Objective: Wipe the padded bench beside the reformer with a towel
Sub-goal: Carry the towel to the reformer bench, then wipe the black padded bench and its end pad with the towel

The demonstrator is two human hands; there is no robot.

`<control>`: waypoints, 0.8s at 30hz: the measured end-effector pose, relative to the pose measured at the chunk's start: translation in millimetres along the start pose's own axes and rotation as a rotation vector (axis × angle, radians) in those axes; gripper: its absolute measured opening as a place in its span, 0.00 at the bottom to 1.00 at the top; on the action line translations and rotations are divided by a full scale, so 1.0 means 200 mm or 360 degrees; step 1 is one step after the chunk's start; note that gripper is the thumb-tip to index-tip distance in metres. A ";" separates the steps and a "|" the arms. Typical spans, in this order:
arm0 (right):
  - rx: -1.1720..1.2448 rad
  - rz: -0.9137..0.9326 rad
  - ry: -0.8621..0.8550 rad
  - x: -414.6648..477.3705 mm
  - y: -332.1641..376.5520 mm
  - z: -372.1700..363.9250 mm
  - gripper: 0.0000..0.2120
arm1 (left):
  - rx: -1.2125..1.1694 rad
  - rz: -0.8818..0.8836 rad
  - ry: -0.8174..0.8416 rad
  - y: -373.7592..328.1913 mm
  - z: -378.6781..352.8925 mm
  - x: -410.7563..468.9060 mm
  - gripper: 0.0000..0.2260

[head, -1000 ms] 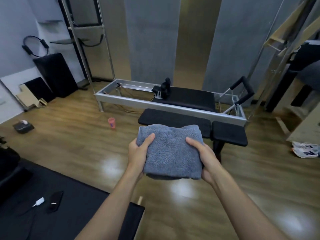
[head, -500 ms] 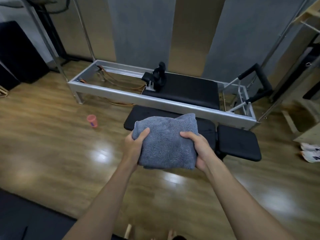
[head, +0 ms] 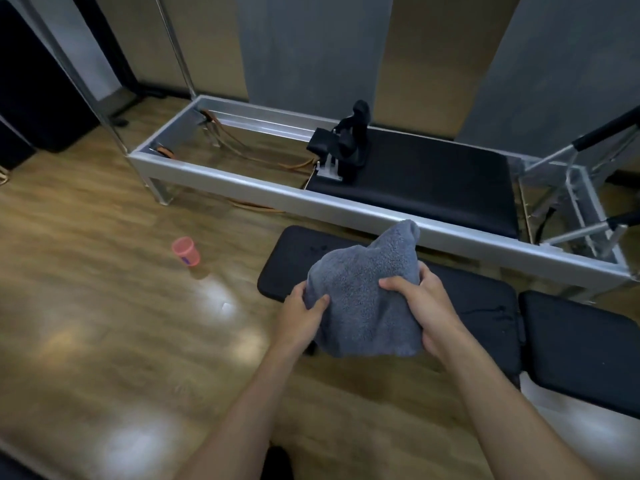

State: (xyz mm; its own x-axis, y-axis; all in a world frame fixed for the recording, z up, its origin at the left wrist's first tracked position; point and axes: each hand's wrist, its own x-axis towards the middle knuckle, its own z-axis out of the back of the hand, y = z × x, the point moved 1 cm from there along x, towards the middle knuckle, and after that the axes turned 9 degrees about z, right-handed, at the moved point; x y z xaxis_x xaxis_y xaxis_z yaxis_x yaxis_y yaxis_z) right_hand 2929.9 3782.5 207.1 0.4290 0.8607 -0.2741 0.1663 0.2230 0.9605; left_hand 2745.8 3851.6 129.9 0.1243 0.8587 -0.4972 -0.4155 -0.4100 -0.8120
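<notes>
Grey towel [head: 363,306] over bench [head: 287,265] edge, floor [head: 104,306] left

This was a Pilates studio: a metal-framed reformer [head: 346,204] with a black padded carriage [head: 436,181], shoulder rests [head: 358,133] and a footbar [head: 602,133] stood along a wall of grey and tan panels [head: 311,46]. Just in front of the reformer lay a low black padded bench [head: 575,341] on a glossy wood-plank floor [head: 86,306]. To the reformer's left stood upright steel poles [head: 176,53] (part of some taller frame, cut off at the top) and dark mats [head: 38,98] by the wall.
</notes>
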 end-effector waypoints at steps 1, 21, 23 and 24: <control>-0.0053 0.0042 -0.0018 0.11 -0.06 -0.04 0.17 | 0.0056 -0.0013 0.0019 0.04 -0.02 0.15 0.21; -0.0686 0.1064 -0.0147 1.20 -1.06 -0.30 0.15 | -0.0279 -0.0470 0.0130 0.40 -0.52 1.51 0.21; -0.0727 0.1079 -0.0132 1.26 -1.05 -0.25 0.15 | -0.0302 -0.0442 0.0117 0.36 -0.59 1.54 0.22; -0.0741 0.1082 -0.0122 1.28 -1.04 -0.22 0.16 | -0.0312 -0.0422 0.0116 0.34 -0.62 1.54 0.21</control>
State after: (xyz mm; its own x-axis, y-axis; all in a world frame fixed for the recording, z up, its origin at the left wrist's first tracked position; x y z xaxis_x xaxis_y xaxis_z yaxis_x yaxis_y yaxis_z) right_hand 2965.1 3976.3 -59.7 0.3655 0.8462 0.3877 -0.5290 -0.1539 0.8345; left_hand 2867.4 4050.1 -117.0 0.2722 0.9220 -0.2754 -0.1797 -0.2325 -0.9559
